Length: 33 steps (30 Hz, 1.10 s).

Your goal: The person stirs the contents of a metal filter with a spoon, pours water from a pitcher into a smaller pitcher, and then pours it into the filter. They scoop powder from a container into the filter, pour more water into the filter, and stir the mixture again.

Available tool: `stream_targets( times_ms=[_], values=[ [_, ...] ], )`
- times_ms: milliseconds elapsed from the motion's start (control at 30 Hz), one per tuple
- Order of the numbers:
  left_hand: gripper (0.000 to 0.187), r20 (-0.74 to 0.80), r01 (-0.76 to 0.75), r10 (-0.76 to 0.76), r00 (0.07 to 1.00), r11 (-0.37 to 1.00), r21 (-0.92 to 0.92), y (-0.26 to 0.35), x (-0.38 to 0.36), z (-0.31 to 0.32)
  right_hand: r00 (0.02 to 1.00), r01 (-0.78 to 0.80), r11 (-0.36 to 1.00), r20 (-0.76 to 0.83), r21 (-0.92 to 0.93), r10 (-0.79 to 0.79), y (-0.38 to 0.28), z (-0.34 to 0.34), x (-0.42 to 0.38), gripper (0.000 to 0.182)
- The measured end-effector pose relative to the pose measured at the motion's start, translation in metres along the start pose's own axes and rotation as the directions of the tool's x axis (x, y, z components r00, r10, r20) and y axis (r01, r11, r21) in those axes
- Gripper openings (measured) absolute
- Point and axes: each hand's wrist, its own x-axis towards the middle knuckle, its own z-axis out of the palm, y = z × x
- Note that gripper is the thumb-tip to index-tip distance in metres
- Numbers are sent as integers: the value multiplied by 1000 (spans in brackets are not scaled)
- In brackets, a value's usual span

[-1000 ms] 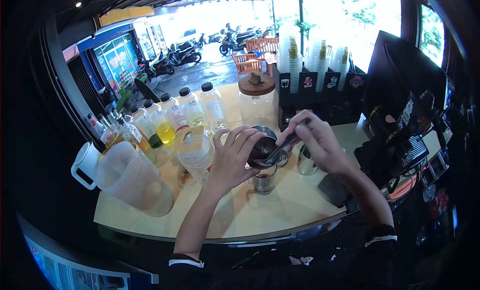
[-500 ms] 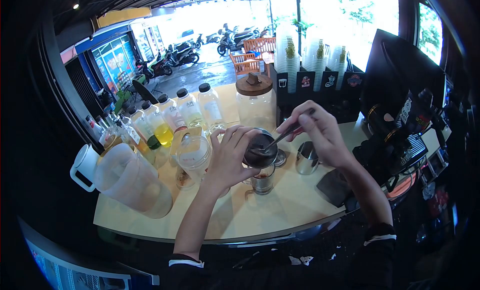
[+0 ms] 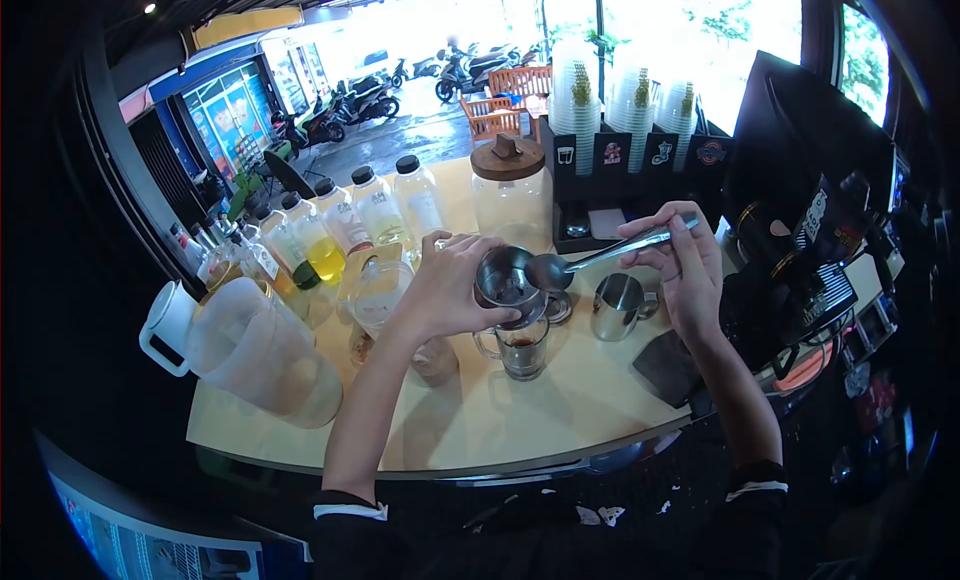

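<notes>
My left hand (image 3: 445, 292) is wrapped round a metal cup (image 3: 490, 280), tipped so that its opening faces me. Some dark residue shows inside. Directly beneath it stands a glass mug (image 3: 524, 358) with a little brown liquid in it. A metal spoon (image 3: 622, 248) is gripped by its handle in my right hand (image 3: 688, 270), its bowl right at the cup's right rim. To the right of the mug, a steel milk pitcher (image 3: 616, 312) stands upright on the counter, below the spoon.
A large plastic jug (image 3: 265, 360) stands at the left of the counter (image 3: 480, 430). Several black-capped bottles (image 3: 378, 215) line its far side, beside a wooden-lidded glass jar (image 3: 510, 200). Stacked plastic cups (image 3: 575, 110) rise from a black holder, and a dark cloth (image 3: 668, 370) lies at the right.
The spoon has come out of the metal cup to its right rim, my right hand moving right with it. The cup has shifted slightly left and up, showing more of its inside.
</notes>
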Motion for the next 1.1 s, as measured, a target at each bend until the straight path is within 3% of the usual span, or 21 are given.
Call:
stream_targets(
  times_ms=[400, 600, 800, 900, 1100],
  values=[
    [80, 196, 118, -109, 974, 992, -35, 10, 10, -14, 992, -12, 999, -122, 40, 17, 6, -21, -17, 23],
    [81, 229, 147, -136, 964, 989, -32, 11, 11, -12, 982, 74, 995, -179, 64, -61, 12, -28, -27, 20],
    [81, 221, 159, -155, 963, 987, 0, 13, 8, -13, 988, 83, 990, -123, -110, -97, 45, -35, -51, 19],
    [81, 222, 174, -168, 960, 985, -6, 14, 7, -14, 1000, -4, 968, -25, -249, -2, 71, -34, -65, 15],
    [81, 163, 172, -166, 973, 985, -20, 14, 2, -11, 992, -112, 948, 15, -299, 122, 125, -37, -85, 15]
  ],
)
